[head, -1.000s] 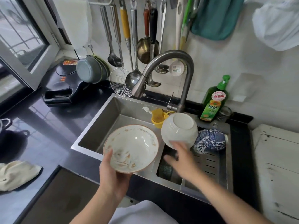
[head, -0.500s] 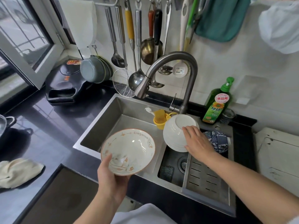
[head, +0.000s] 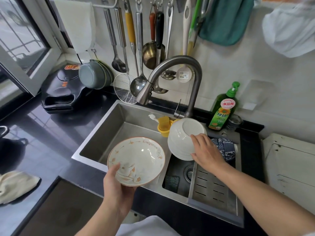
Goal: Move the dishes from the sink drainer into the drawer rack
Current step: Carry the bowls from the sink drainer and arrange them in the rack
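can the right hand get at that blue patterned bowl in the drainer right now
Probably not yet: the right hand grips the white bowl stack, and the blue patterned bowl lies just behind that hand.

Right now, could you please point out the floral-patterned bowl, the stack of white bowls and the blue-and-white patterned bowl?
Floral-patterned ceramic bowl (head: pixel 139 159): head view, inner wall.
Stack of upturned white bowls (head: pixel 185 133): head view, top bowl's side.
Blue-and-white patterned bowl (head: pixel 225 148): head view, outer side.

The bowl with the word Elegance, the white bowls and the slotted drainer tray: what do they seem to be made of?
Elegance bowl: probably glazed ceramic; glossy cream surface, painted orange leaves, brown rim.
White bowls: likely glazed porcelain or ceramic; smooth white shine, upside down, apparently stacked.
Drainer tray: looks like brushed stainless steel; dull grey sheen, punched slots.
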